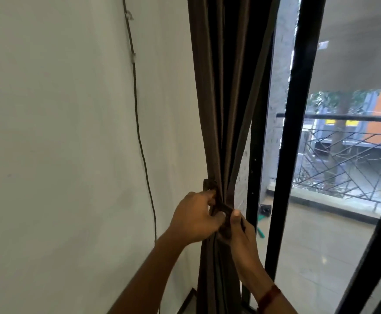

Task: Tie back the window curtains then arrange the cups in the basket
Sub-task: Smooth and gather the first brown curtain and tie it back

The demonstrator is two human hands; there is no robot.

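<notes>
Where the curtain (225, 109) bunches, left hand (194, 219) and right hand (241, 234) both clamp the tie-back (222, 208).

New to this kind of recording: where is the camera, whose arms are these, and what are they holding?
There is no machine here. A person works with bare hands, and the single picture comes from a wide-angle camera worn on their head, looking forward and down. The left hand and the right hand meet at a gathered dark brown fabric curtain. Both pinch a matching brown strap that goes around it. Left of the curtain is a white wall with a thin black cable running down it. To the right is a black window frame, with a dark metal balcony railing outside. No cups or basket appear in this view.
</notes>
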